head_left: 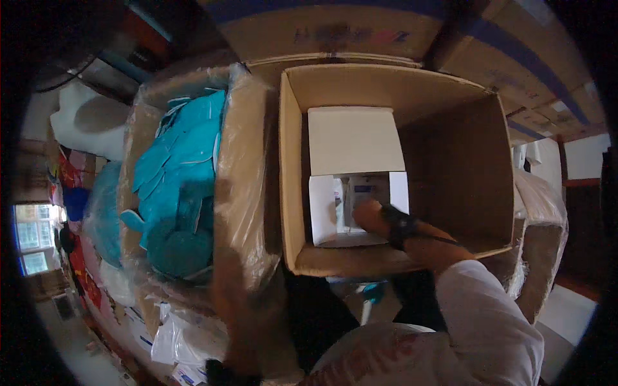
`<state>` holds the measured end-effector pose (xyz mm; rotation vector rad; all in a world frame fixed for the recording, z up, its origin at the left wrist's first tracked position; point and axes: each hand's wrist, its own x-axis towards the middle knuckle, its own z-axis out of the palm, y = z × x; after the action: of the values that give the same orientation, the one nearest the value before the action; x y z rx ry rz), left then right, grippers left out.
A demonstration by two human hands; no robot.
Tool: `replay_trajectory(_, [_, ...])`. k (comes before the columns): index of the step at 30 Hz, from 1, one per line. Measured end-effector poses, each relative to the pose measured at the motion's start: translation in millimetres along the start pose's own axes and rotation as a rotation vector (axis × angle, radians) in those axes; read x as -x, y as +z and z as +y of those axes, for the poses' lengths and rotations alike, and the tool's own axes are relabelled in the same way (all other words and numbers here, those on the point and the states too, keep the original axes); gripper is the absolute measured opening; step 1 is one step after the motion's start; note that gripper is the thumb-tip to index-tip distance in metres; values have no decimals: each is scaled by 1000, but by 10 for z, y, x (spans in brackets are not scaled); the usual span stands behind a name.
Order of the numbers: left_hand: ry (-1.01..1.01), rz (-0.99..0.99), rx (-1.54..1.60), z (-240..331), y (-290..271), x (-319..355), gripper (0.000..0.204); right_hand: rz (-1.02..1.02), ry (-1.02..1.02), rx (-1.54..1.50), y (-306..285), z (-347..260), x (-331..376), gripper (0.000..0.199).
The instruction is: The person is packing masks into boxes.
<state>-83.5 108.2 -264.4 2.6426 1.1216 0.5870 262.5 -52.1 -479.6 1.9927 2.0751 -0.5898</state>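
Observation:
My right hand (372,217), with a dark band at the wrist, reaches into a white box (323,215) whose flap (354,141) stands up at the back. Its fingers look curled, and what they grip is hidden. Beside them in the box lies a pale packet (364,190) with a small blue mark. The white box sits in the left part of a large cardboard carton (463,167). My left hand (230,283) is smeared by motion near the right side of a plastic-lined carton (248,161); its fingers cannot be made out. Flat turquoise pieces (170,154) are heaped in that carton.
Closed cardboard boxes (335,32) line the back. Plastic-wrapped goods (541,199) stand at the right. A clear bag (106,206) with turquoise contents lies left of the lined carton. White plastic wrapping (177,338) is at the lower left.

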Motion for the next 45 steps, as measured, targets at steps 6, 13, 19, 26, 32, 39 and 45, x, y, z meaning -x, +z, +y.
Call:
replay_trajectory(6, [76,-414,471,1174,535,-166,30,507,74,938,1589,139,-845,15])
replay_trajectory(13, [78,-513,261,1158,715,-193,28,648,-181,842,1866,463,-996,14])
replay_trajectory(19, [75,-430,248,1111,704,-141,24,747,-399,624,1886,702,-1062,15])
replay_trajectory(26, [-18,-367,261,1248,598,-270,15,-207,-1522,-1377,1857,793,-1357,17])
replay_trajectory(32, [65,-330,327,1226,645,-277,14,-188,-1445,-1292,2813,917,-1293,19])
replay_trajectory(39, [-23,-292,344,1250,640,-248,15,-207,-1541,-1269,1446,666,-1251,20])
replay_trajectory(45, [20,-245,318,1251,705,-240,14,-221,-1521,-1242,1202,734,-959,22])
